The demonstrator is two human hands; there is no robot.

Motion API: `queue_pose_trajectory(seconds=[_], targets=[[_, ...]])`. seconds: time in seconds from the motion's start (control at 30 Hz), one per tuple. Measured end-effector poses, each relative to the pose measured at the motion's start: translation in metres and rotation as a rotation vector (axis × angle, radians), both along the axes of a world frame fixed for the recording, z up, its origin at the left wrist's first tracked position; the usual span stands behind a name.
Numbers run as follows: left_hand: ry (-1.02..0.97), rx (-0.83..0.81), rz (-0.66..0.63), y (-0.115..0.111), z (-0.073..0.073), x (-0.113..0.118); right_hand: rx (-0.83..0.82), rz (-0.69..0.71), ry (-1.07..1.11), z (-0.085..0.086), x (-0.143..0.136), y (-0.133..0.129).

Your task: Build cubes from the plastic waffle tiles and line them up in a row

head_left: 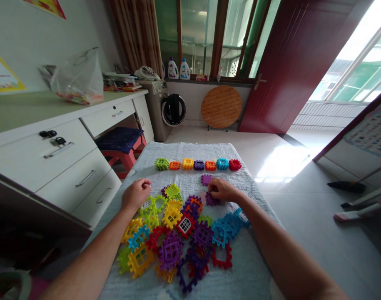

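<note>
My left hand (136,193) rests at the left of the cloth-covered table with its fingers curled in; I see nothing in it. My right hand (221,189) has its fingers closed on a purple interlocking tile (211,200), partly hidden under the hand. Just beyond those fingers lies another purple tile (205,180). Loose tiles spread in front of me: a lime one (172,191), a yellow one (171,218), a red one with a white window (185,225), a purple one (170,251), and a blue one (220,233).
Across the table's far part runs a row of small blocks: green (161,164), yellow (188,163), blue (222,163), red (235,165) and others. A white desk (115,102) and a stool (121,141) stand to the left. Behind are a washing machine (157,108) and a round wooden board (221,106).
</note>
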State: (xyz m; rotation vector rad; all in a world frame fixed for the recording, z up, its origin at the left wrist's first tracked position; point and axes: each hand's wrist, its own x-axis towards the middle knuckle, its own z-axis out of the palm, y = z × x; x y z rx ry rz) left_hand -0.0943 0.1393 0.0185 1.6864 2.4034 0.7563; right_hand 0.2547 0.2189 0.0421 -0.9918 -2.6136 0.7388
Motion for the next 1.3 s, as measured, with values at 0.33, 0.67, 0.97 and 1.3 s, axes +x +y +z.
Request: queue_pose_trajectory(seconds=[0.33,0.67,0.97,1.3], targets=[[-0.066,0.036,0.005,-0.002,-0.003,-0.003,-0.070,-0.185,0.082,0.004,-0.001,-0.005],[-0.107,0.075,-0.081,-0.002,-0.009,-0.011,0.033,-0.062,0.231,0.023,0.002,-0.044],[-0.138,0.082,-0.098,-0.004,-0.006,-0.010,-0.184,0.026,0.195,0.025,0.021,-0.047],[-0.133,0.069,-0.107,-0.005,-0.006,-0.012,0.059,-0.093,-0.087,0.013,0.016,-0.051]])
